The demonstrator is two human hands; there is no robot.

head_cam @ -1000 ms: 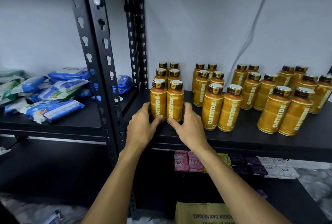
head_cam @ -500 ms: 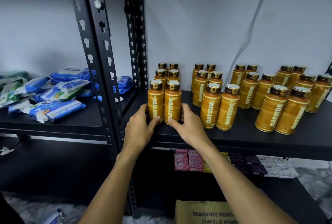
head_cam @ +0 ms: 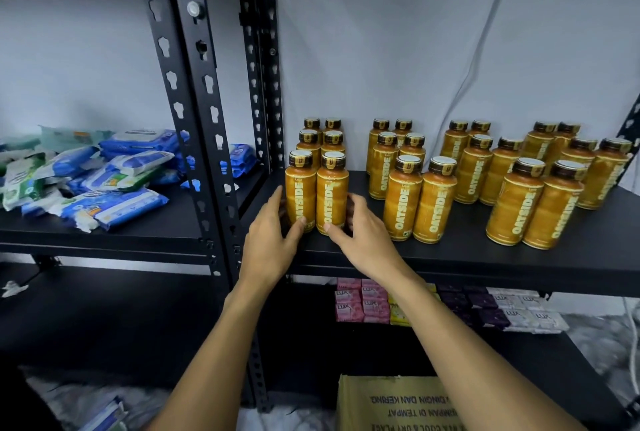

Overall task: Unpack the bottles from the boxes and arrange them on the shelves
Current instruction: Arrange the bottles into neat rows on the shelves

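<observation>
The left bottle (head_cam: 300,188) and the right bottle (head_cam: 331,192) are standing up, touching side by side, near the front edge of the black shelf (head_cam: 450,259). They are sitting at its left end, just beside the post (head_cam: 207,153). The left hand (head_cam: 273,243) is gripping the left bottle, with its thumb on the front and its fingers going round the post side, where room is tight. The right hand (head_cam: 363,240) is gripping the right bottle, and its fingers are reaching into the open gap before the next bottles (head_cam: 401,202). More pairs are lining up behind, back to the wall, and out to the right with gaps between the rows. A bare strip of shelf is showing along the front edge. A box (head_cam: 391,403) is sitting low down under the right arm.
</observation>
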